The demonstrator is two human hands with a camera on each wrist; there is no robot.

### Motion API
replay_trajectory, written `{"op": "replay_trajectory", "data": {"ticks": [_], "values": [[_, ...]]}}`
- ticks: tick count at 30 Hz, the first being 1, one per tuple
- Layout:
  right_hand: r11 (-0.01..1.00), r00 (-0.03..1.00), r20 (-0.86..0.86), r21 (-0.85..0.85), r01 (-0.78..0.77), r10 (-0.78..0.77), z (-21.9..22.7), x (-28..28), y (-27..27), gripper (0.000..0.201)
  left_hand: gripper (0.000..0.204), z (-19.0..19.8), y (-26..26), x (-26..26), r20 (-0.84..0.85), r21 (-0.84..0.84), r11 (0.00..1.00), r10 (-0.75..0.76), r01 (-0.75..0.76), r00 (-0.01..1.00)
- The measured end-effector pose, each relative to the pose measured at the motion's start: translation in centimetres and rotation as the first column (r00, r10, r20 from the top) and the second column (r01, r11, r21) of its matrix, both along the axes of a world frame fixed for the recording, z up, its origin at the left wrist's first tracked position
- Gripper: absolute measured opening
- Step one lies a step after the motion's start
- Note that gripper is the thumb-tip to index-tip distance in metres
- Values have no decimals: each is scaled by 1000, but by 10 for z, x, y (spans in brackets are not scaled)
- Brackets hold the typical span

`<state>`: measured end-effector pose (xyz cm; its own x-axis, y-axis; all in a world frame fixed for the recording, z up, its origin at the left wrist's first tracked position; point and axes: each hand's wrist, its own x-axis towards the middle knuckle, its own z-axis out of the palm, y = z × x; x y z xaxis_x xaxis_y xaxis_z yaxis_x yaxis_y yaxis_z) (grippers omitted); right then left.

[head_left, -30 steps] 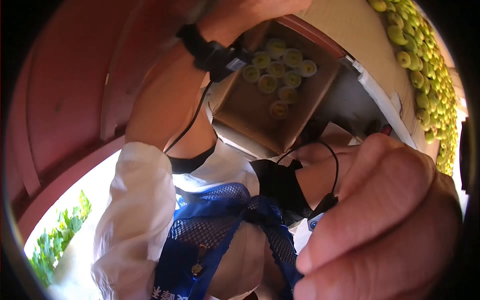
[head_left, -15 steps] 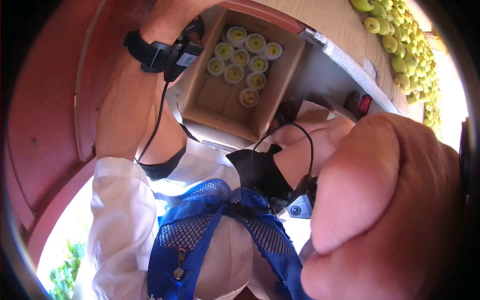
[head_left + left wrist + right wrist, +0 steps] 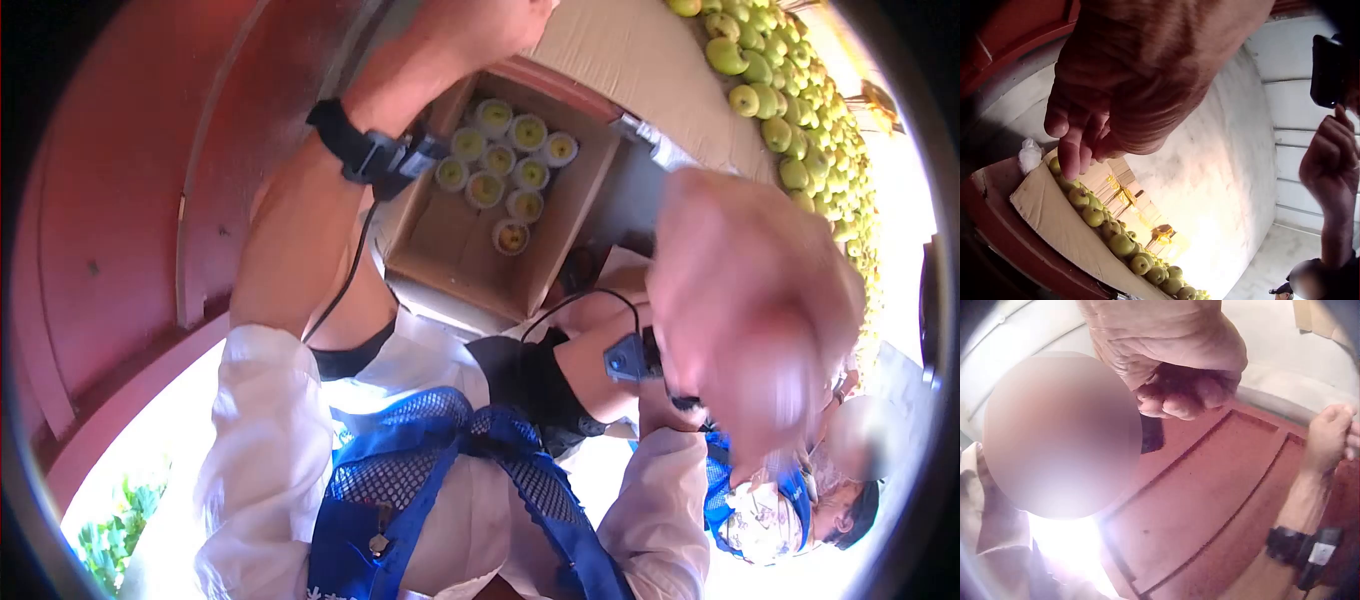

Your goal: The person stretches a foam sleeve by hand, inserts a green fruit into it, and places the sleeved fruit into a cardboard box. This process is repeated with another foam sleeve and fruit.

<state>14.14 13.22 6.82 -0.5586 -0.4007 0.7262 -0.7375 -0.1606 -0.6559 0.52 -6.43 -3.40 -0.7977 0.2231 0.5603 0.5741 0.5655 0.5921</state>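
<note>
My left hand is raised past the top left of the cardboard box. In the left wrist view its fingers hang loosely curled, with nothing in them, overlapping loose green apples. Inside the box stand several apples in white frilled sleeves. Close before the head camera, my right hand is blurred. The right wrist view shows its fingers bent toward the palm, holding nothing visible. In the left wrist view one finger of it reaches up to a black device at my head.
A red panel rises along the left. More green apples lie on a cardboard sheet at the upper right. Another person in a blue vest is at the lower right. A cable runs along my left forearm.
My right hand has drawn up and away from the lower right, uncovering the other person. The head view has shifted, and my left hand has come into sight at the top.
</note>
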Motion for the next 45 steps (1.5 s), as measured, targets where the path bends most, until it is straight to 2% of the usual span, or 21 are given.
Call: {"op": "replay_trajectory", "data": {"ticks": [1, 3, 4, 6, 7, 10, 12, 16, 19, 24, 27, 28, 31, 35, 38, 41, 45], "values": [[995, 977, 194, 57, 79, -88, 4, -1, -3, 27, 17, 4, 0, -4, -19, 20, 1000, -9, 9, 1000], [966, 790, 557, 188, 180, -256, 14, -4, -10, 35, 18, 12, 2, -13, 43, 9, 997, 72, -72, 996], [980, 754, 627, 142, 137, -196, 7, -19, -7, 35, 18, 5, 1, -12, 82, 10, 993, 119, -120, 989], [960, 659, 699, 224, 167, -278, -8, -36, -3, 34, 14, 18, 3, -7, 223, -29, 965, 259, -259, 940], [948, 605, 731, 263, 179, -317, -15, -44, 0, 34, 15, 21, 1, -11, 212, -41, 968, 249, -246, 945], [906, 563, 720, 395, 151, -407, -37, -67, 20, 22, 22, 2, -17, -21, 215, -40, 971, 240, -237, 947], [901, 564, 707, 385, 200, -427, -50, -76, 27, 17, 21, 1, -22, -25, 211, -7, 957, 286, -291, 935], [812, 607, 554, 494, 311, -570, -75, -95, 60, 34, 20, 1, -19, -31, 277, 73, 954, 260, -290, 925], [716, 543, 473, 534, 450, -694, -86, -111, 86, 36, 20, 24, -5, -18, 428, 73, 961, 211, -266, 879], [483, 369, 313, 605, 632, -875, -120, -142, 154, 41, 19, 31, 3, -12, 473, 49, 963, 211, -265, 855], [334, 155, 322, 638, 694, -934, -124, -151, 198, 41, 19, 36, 5, -9, 485, 64, 964, 194, -256, 853], [274, 120, 279, 620, 735, -953, -124, -149, 205, 42, 19, 36, 6, -10, 493, 62, 962, 201, -265, 847], [198, 108, 175, 664, 721, -979, -121, -152, 221, 42, 19, 38, 6, -8, 480, 51, 966, 197, -252, 854], [170, 181, 46, 618, 767, -982, -110, -172, 206, 46, 17, 40, 11, -6, 492, 33, 971, 190, -236, 849], [52, 208, -178, 625, 779, -962, -105, -195, 190, 53, 16, 33, 11, -10, 488, 8, 974, 194, -227, 851], [-8, 201, -236, 669, 743, -951, -103, -220, 179, 60, 16, 24, 10, -15, 437, -25, 974, 214, -226, 874], [-80, 221, -261, 797, 599, -940, -100, -237, 173, 65, 15, 21, 10, -16, 390, -50, 973, 228, -226, 892]]}}
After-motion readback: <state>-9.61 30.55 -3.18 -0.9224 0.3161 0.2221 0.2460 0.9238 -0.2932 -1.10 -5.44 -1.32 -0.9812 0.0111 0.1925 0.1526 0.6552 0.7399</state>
